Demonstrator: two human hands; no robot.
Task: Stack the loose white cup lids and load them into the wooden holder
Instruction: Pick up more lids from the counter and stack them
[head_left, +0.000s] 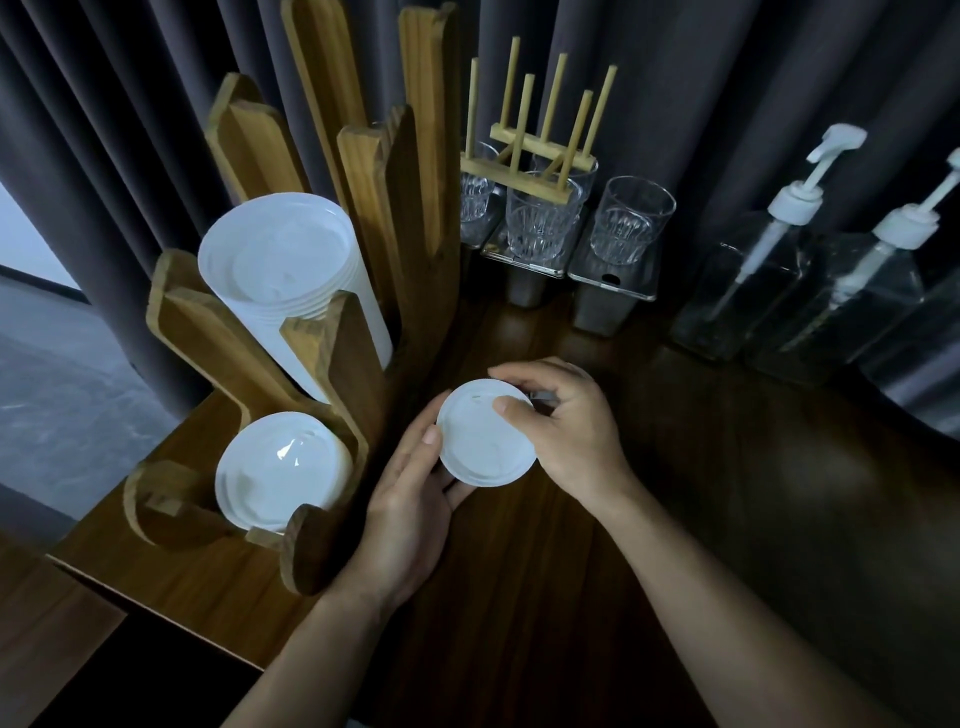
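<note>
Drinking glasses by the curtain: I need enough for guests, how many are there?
4: left glass, centre glass, rear glass behind it, right glass. The rack may hide others.

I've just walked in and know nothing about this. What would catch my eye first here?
In the middle, the left hand and the right hand hold a white lid between them over the dark table. Left of them a wooden holder carries two bright piles of lids, a tall stack behind and a short stack in front. Clear glasses stand at the back.
</note>
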